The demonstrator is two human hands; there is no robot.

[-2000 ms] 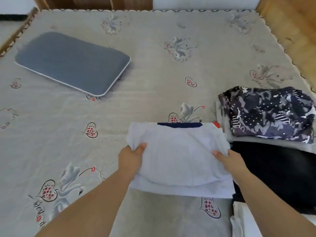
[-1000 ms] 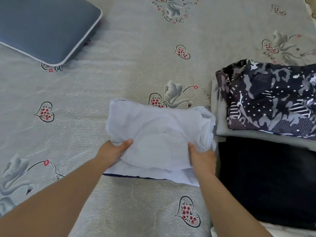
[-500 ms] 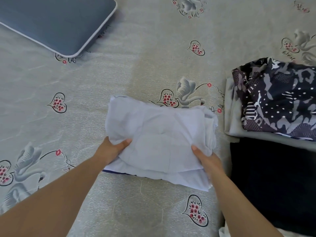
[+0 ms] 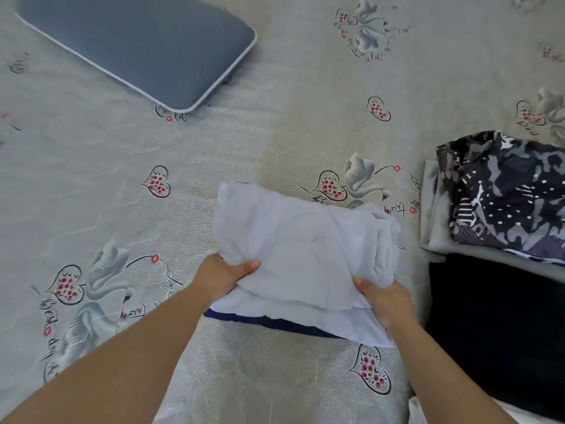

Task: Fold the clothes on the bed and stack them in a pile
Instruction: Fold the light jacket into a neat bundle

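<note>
A folded pale lilac-white garment (image 4: 305, 252) with a navy trim along its near edge sits in the middle of the bed. My left hand (image 4: 221, 275) grips its left near corner, thumb on top. My right hand (image 4: 385, 296) grips its right near side, fingers tucked under the fold. To the right stands a pile: a dark patterned garment (image 4: 507, 197) on top of a grey one (image 4: 434, 209). A black garment (image 4: 501, 325) lies flat in front of that pile.
The bed (image 4: 107, 179) has a beige cover printed with swans and hearts. A blue-grey pillow (image 4: 137, 41) lies at the back left. A white cloth edge (image 4: 419, 408) shows at the bottom right.
The garment has been folded over toward me, its navy trim now at the near edge. Both hands have kept their grip, and the view has dropped lower over the bed.
</note>
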